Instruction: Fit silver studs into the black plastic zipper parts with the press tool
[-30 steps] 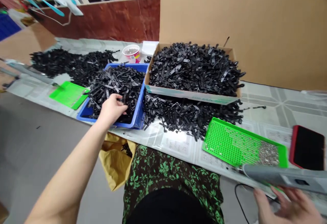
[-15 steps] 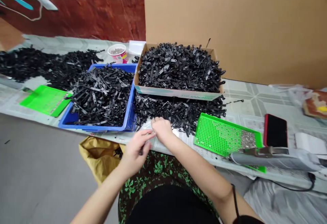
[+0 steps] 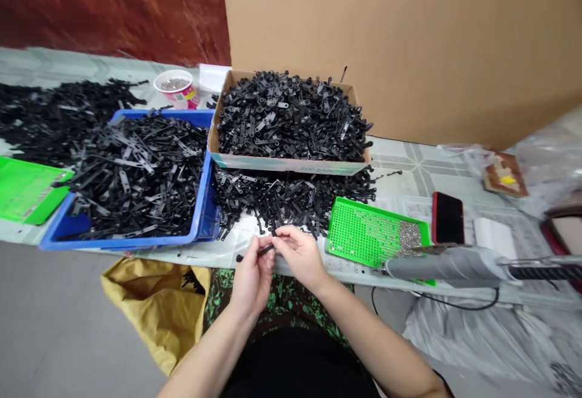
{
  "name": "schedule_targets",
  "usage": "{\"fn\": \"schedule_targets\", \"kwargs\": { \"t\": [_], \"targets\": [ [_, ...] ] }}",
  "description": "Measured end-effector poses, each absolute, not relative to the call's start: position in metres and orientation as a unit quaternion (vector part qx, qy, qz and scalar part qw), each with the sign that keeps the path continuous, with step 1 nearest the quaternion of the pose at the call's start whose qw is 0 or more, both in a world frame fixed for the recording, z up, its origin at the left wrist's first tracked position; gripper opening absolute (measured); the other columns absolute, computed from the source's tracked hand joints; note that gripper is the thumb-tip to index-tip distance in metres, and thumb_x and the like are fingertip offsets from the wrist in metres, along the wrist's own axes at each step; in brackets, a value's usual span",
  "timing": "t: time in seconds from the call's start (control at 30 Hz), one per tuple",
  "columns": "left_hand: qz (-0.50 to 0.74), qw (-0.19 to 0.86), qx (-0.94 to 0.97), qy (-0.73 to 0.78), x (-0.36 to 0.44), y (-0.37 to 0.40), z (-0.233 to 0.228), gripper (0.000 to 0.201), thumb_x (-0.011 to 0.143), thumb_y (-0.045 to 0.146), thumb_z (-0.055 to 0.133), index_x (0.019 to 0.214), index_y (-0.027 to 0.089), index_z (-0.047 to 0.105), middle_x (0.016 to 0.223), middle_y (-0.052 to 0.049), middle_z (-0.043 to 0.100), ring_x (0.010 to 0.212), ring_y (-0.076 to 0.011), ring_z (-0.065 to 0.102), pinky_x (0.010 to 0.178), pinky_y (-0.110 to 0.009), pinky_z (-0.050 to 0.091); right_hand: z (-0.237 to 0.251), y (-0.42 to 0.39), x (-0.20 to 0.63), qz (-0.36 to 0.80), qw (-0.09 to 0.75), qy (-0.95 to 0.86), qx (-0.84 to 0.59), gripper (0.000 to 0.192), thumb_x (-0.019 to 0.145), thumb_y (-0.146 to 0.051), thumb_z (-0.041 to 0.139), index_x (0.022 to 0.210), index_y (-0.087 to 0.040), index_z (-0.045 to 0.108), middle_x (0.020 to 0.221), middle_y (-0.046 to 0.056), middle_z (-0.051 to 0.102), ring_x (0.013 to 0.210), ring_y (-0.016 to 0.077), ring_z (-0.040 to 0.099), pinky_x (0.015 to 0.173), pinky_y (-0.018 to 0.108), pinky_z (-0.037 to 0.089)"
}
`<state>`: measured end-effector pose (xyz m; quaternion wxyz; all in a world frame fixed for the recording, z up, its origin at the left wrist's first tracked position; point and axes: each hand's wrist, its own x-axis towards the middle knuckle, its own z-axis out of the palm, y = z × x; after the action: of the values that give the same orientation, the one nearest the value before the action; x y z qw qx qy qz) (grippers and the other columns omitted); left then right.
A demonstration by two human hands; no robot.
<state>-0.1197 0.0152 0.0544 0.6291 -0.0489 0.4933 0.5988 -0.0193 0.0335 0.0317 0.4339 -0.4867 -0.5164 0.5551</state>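
My left hand and my right hand meet at the table's front edge. Between their fingertips they pinch small black plastic strip parts; a black end sticks out left of the left hand. Just beyond the hands lies a loose heap of black parts on the table. Left of it stands a blue bin full of longer black strips. Behind the heap is a cardboard tray piled with black parts. A green perforated tray with small silvery screws sits right of my hands.
A grey electric screwdriver lies along the table edge at right, its cable hanging down. A red-cased phone lies behind it. A cup of screws stands at the back, another green tray at far left, a yellow bag below.
My left hand left the blue bin and came to the table's front edge. My right hand let go of the screwdriver, reached the loose heap, and now both hands hold black parts together.
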Motion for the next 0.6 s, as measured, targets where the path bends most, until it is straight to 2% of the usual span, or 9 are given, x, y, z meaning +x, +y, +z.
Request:
{"fn": "schedule_targets", "kwargs": {
  "t": [0.07,0.17,0.27,0.37,0.43,0.5,0.57,0.6],
  "targets": [
    [0.613,0.609,-0.030,0.502,-0.114,0.015,0.053,0.017,0.071,0.025,0.077,0.072,0.009,0.070,0.054,0.002,0.060,0.043,-0.0032,0.050,0.038,-0.009,0.039,0.031,0.030,-0.016,0.545,0.453,-0.491,-0.507,0.011,0.080,-0.027,0.060,0.084,-0.019,0.066,0.081,0.003,0.067,0.073,0.0143,0.064,0.064,0.025,0.055],
    [0.623,0.595,-0.014,0.507,-0.109,0.015,0.050,0.032,0.054,0.033,0.088,0.067,0.011,0.068,0.051,0.005,0.056,0.039,-0.0015,0.043,0.034,-0.009,0.031,0.035,0.027,-0.010,0.554,0.452,-0.503,-0.485,0.012,0.080,-0.025,0.060,0.086,-0.019,0.069,0.088,0.005,0.069,0.080,0.0151,0.066,0.066,0.025,0.056],
    [0.601,0.621,-0.008,0.503,-0.103,0.016,0.049,0.043,0.058,0.051,0.082,0.070,0.012,0.069,0.042,0.007,0.047,0.035,-0.0012,0.033,0.033,-0.011,0.024,0.037,0.024,-0.009,0.550,0.447,-0.527,-0.469,0.011,0.079,-0.018,0.060,0.082,-0.021,0.071,0.088,0.004,0.070,0.082,0.0153,0.066,0.067,0.025,0.057],
    [0.572,0.639,0.025,0.514,-0.101,0.013,0.047,0.055,0.064,0.063,0.071,0.087,0.014,0.073,0.040,0.008,0.041,0.034,-0.0023,0.030,0.034,-0.012,0.022,0.033,0.022,-0.007,0.518,0.469,-0.530,-0.481,0.014,0.078,-0.015,0.060,0.085,-0.021,0.071,0.087,0.004,0.069,0.076,0.0145,0.066,0.064,0.026,0.057],
    [0.542,0.651,0.073,0.527,-0.109,0.010,0.044,0.059,0.063,0.064,0.071,0.097,0.016,0.072,0.052,0.004,0.054,0.041,-0.0046,0.041,0.036,-0.014,0.028,0.031,0.022,-0.002,0.475,0.481,-0.555,-0.485,0.014,0.081,-0.016,0.059,0.087,-0.021,0.071,0.083,0.004,0.069,0.072,0.0143,0.066,0.065,0.027,0.057],
    [0.512,0.640,0.170,0.547,-0.124,0.008,0.042,0.059,0.060,0.058,0.077,0.105,0.020,0.071,0.082,-0.004,0.069,0.063,-0.0121,0.060,0.047,-0.018,0.043,0.030,0.026,0.006,0.414,0.475,-0.606,-0.485,0.013,0.083,-0.017,0.059,0.087,-0.020,0.071,0.080,0.004,0.071,0.073,0.0148,0.066,0.068,0.028,0.057],
    [0.476,0.584,0.313,0.579,-0.141,0.007,0.042,0.056,0.061,0.044,0.080,0.112,0.025,0.068,0.110,-0.007,0.069,0.093,-0.0209,0.064,0.069,-0.027,0.052,0.032,0.033,0.015,0.374,0.449,-0.664,-0.466,0.012,0.084,-0.018,0.059,0.086,-0.020,0.071,0.080,0.005,0.072,0.073,0.0153,0.067,0.068,0.029,0.056],
    [0.439,0.556,0.387,0.590,-0.148,0.008,0.043,0.050,0.063,0.038,0.080,0.110,0.025,0.069,0.112,-0.007,0.069,0.098,-0.0228,0.063,0.076,-0.031,0.051,0.033,0.036,0.018,0.366,0.432,-0.691,-0.450,0.012,0.084,-0.018,0.060,0.086,-0.020,0.072,0.080,0.005,0.073,0.072,0.0154,0.067,0.068,0.029,0.055]
  ]
}}
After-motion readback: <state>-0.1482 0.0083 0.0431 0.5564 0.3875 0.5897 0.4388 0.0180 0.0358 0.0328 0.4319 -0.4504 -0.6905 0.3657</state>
